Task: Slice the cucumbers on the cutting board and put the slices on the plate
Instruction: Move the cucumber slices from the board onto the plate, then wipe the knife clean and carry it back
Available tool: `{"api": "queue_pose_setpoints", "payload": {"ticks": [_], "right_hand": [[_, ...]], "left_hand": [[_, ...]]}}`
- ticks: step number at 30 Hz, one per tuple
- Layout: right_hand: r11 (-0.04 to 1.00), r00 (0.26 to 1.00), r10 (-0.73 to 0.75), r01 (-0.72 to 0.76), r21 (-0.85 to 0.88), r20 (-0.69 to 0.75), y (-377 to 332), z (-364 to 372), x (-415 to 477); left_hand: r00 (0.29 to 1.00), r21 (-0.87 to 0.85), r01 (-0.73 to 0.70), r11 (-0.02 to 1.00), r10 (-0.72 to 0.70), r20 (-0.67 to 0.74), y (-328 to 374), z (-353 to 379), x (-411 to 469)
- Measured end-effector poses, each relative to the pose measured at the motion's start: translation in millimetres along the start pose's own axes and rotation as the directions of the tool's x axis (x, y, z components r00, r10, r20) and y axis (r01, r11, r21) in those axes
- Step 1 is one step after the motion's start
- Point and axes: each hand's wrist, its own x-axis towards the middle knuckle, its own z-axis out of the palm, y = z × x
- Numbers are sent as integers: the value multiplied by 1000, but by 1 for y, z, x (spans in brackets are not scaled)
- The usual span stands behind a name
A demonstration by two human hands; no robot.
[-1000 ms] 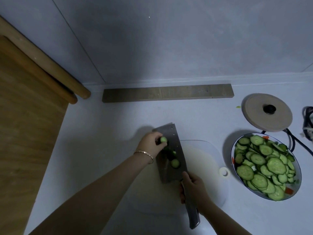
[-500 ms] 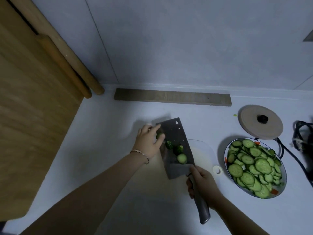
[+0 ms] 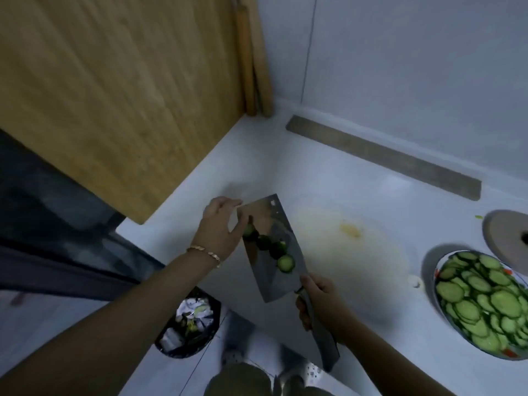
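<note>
**Item 1. Left hand [image 3: 218, 227].** The fingers [image 3: 228, 202] are lying loosely spread and gripping nothing. The thumb is reaching to the cleaver's left edge. It is probably serving as a fence, stopping the pieces from sliding off.

**Item 2. Right hand [image 3: 323, 301].** The fingers are wrapping tightly round the dark handle, just below the blade. They are holding the cleaver flat side up, like a tray.

**Item 3. Cleaver [image 3: 265, 284].** Broad rectangular steel, smooth and mirror-like, with a small hole near its far corner.

**Item 4. Cucumber slices [image 3: 285, 263].** Round discs with dark green rind and pale, wet-looking centres. They are riding in a loose row along the cleaver's face.

**Item 5. Cutting board [image 3: 357, 252].** Rounded whitish plastic with a yellow stain, lying directly right of the cleaver.

**Item 6. Plate [image 3: 436, 277].** Shallow and round, sitting far right of the cleaver beyond the board. It is already heaped with overlapping slices and is the likely destination.

**Item 7. Bin [image 3: 188, 324].** Black-lined and holding scraps, standing below-left of the cleaver on the floor.
</note>
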Motion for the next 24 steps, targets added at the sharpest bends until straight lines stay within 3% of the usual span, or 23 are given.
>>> {"api": "queue_pose_setpoints", "payload": {"ticks": [5,11,17,24], "right_hand": [[996,998,-31,35,-84,57,9,86,1],[988,1000,8,-3,-157,27,16,184,14],[977,999,24,-28,-209,-23,9,239,23],[981,991,38,-62,-185,-132,1,255,32]], "left_hand": [[992,39,97,995,-100,83,-66,-43,-37],[961,97,62,993,-86,264,-138,-69,-75],[956,154,-12,988,-34,291,-174,-72,-91],[969,-31,-79,996,84,231,-202,-69,-102]]}}
